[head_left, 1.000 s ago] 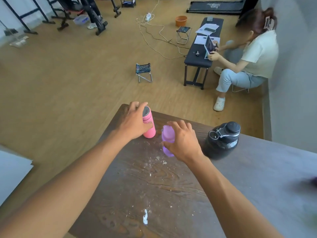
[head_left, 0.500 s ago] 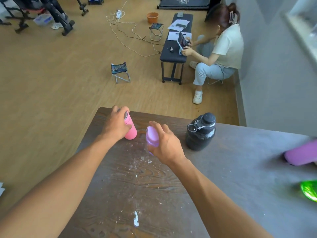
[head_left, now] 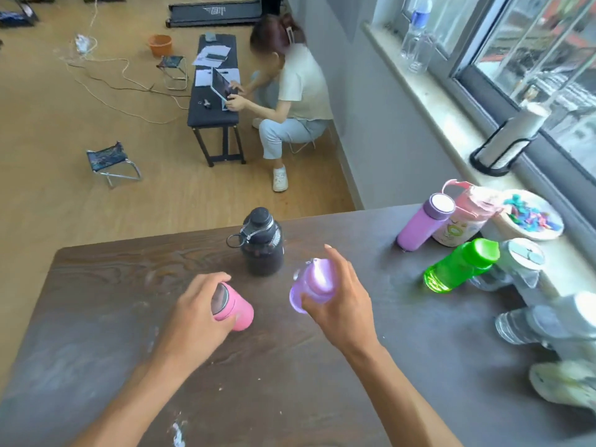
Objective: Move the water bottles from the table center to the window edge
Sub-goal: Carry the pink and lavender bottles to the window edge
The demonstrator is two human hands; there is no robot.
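- Your left hand (head_left: 193, 317) has its fingers curled round the pink bottle (head_left: 233, 309), gripping it near the steel cap, low and left of the frame's middle.
- Your right hand (head_left: 338, 301) wraps the lilac bottle (head_left: 314, 282) from the side, fingers closed on its body, forefinger raised above the lid.
- Whether either bottle is clear of the table (head_left: 322, 382) cannot be told from here; both lean, so I judge you are carrying them.
- Keep each grip below the cap, so that a loose lid cannot let the body slip.
- Carry them toward the right of the frame, where a green bottle (head_left: 461, 266), a purple flask (head_left: 422, 222) and others stand by the window sill (head_left: 451, 124).
- The gap between green bottle and purple flask looks narrow; set one bottle down at a time, upright, right hand first.
- The black jug (head_left: 263, 243), just above your hands, is yet to be moved.
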